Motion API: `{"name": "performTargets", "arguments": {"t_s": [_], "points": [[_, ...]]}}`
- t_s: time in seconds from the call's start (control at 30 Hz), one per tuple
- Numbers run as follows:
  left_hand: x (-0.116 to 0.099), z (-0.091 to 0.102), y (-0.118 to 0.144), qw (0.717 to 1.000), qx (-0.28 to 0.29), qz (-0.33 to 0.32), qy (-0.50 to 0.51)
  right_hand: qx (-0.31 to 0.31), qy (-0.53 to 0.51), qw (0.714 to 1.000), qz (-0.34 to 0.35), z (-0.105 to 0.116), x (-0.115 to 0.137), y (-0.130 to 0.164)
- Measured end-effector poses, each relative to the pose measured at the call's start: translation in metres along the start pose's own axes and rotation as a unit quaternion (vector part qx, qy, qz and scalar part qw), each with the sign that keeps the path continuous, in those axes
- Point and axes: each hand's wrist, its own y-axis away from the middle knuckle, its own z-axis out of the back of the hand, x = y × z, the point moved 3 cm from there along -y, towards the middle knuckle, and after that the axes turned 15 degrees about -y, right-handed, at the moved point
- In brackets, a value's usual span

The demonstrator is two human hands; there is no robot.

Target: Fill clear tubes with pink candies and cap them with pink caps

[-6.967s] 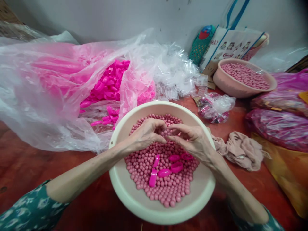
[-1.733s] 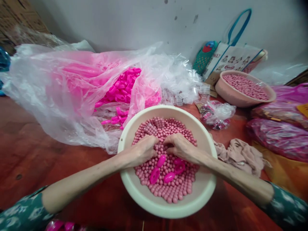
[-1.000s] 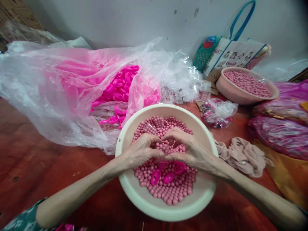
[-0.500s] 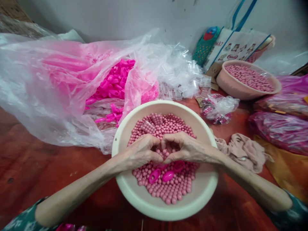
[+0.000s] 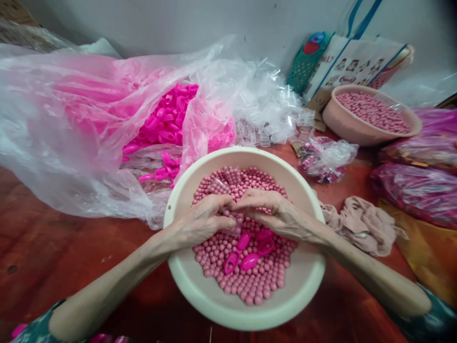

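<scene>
Head view: the left hand (image 5: pixel 202 221) and the right hand (image 5: pixel 276 214) meet over the middle of a big cream bowl (image 5: pixel 200 295), with their fingertips touching each other. Both hands are curled in, and they seem to pinch something small and clear between them, but it is too small to tell what it is. The hands rest on a heap of little pink balls (image 5: pixel 250 286) that fills the bowl. Just below the hands, a few bright pink plastic pieces (image 5: pixel 248 252) lie on top of the balls. The bowl sits on a red-brown table (image 5: pixel 53 252). To the left of the bowl is a large see-through plastic bag (image 5: pixel 71 138), open, with many more bright pink pieces (image 5: pixel 167 119) inside it. Behind the bowl is a pile of small clear plastic bits (image 5: pixel 264 105). To the right of the bowl lies a crumpled tan cloth (image 5: pixel 360 224). Farther back on the right stands a second bowl (image 5: pixel 342 131), pinker, also full of pink balls. Near it is a small bag (image 5: pixel 324 159) with dark pink things, and a white shopping bag (image 5: pixel 352 62) leans on the wall.
</scene>
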Motion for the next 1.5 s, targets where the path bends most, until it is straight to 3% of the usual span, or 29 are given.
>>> {"name": "performTargets", "arguments": {"t_s": [0.13, 0.3, 0.4, 0.53, 0.87, 1.03, 1.17, 1.33, 1.4, 1.5], "points": [[-0.003, -0.001, 0.001, 0.998, 0.046, -0.03, 0.009, 0.028, 0.053, 0.998, -0.01, -0.004, 0.006, -0.001], [0.003, -0.005, 0.001, 0.997, 0.063, -0.031, 0.027, 0.036, 0.001, 0.998, -0.044, -0.004, 0.012, -0.002], [0.01, -0.002, 0.001, 0.998, 0.014, -0.041, -0.045, 0.011, 0.009, 0.998, -0.066, 0.0, 0.008, 0.0], [0.018, 0.002, 0.002, 0.992, -0.045, -0.015, -0.12, -0.015, 0.028, 0.999, -0.032, 0.002, 0.005, 0.001], [0.005, 0.001, 0.006, 0.999, 0.031, -0.026, -0.018, 0.038, -0.014, 0.999, -0.03, 0.001, 0.014, -0.002], [0.001, 0.002, 0.007, 0.998, 0.048, -0.01, 0.028, 0.004, -0.035, 0.999, -0.038, 0.002, 0.009, -0.001], [0.002, 0.005, 0.007, 1.0, 0.0, 0.01, -0.008, -0.016, -0.011, 0.998, -0.058, 0.004, 0.009, 0.0], [0.009, 0.006, 0.008, 0.993, -0.103, -0.023, -0.06, -0.076, 0.014, 0.994, -0.071, 0.01, 0.01, 0.002], [0.012, 0.005, 0.01, 0.989, -0.121, -0.029, -0.078, -0.102, 0.025, 0.992, -0.075, 0.012, 0.009, 0.002], [0.017, 0.004, 0.012, 0.986, -0.129, -0.016, -0.107, -0.082, 0.021, 0.994, -0.064, 0.011, 0.009, 0.003]]}}
